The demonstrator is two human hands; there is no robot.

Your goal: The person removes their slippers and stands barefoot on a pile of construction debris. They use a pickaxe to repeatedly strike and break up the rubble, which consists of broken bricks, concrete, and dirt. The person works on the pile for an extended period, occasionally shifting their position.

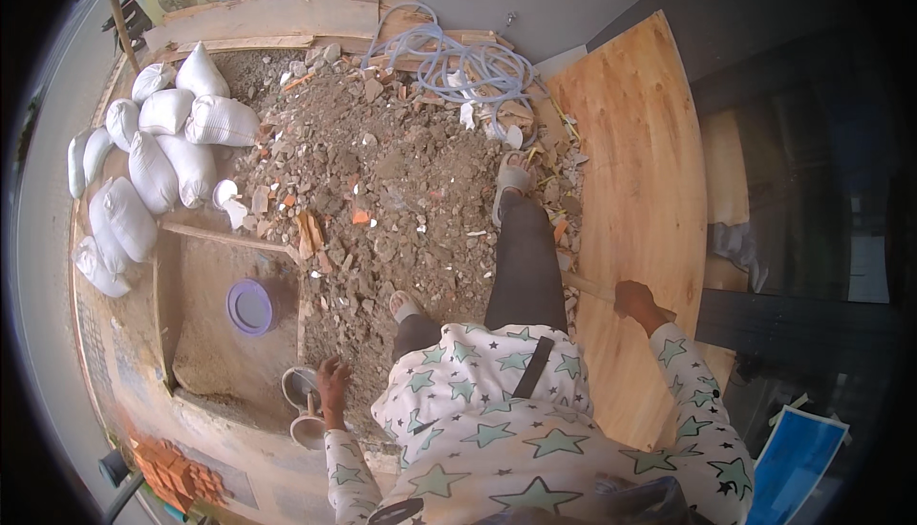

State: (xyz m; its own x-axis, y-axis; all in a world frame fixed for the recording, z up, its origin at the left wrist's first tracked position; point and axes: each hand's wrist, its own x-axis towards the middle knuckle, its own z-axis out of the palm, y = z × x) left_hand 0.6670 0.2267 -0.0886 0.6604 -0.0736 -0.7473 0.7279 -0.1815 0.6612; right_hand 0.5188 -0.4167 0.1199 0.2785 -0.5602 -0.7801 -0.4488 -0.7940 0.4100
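My right hand (634, 300) is wrapped round a pale wooden tool handle (592, 286), over the plywood sheet on the right. The handle's far end runs toward my leg, and whatever head it has is hidden. Down at the lower left, my left hand (332, 386) hangs with its fingers apart. It is beside a round, pale bucket-like container (299, 386), and I cannot tell whether they touch. A smaller pale cup-shaped piece (308, 431) sits against that container. Under and ahead of my sandalled feet spreads a heap of soil and rubble (411, 181).
White filled sacks (153, 171) are piled at the left. A wood-framed mixing trough (205, 334) holds a purple round tub (250, 306). A coiled clear hose (449, 62) lies at the back. Plywood (630, 162) flanks the right; orange bricks (172, 468) are stacked lower left.
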